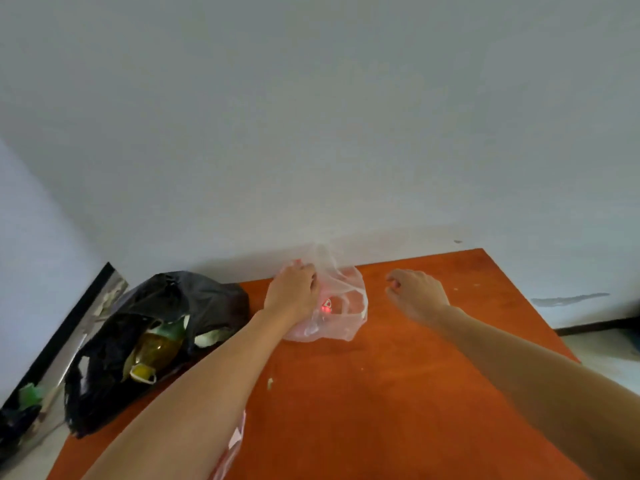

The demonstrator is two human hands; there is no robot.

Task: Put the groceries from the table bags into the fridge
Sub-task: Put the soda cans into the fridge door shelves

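While your left hand (pixel 292 289) clutched the pink bag (pixel 341 306) near the counter's (pixel 398 393) far edge, your right hand (pixel 417 292) hovered loosely curled and empty beside it; a black bag (pixel 145 327) sat at the left edge.

Left hand (pixel 292 289) grips pink bag (pixel 341 306) on orange table (pixel 398 393); right hand (pixel 417 292) loosely curled beside.
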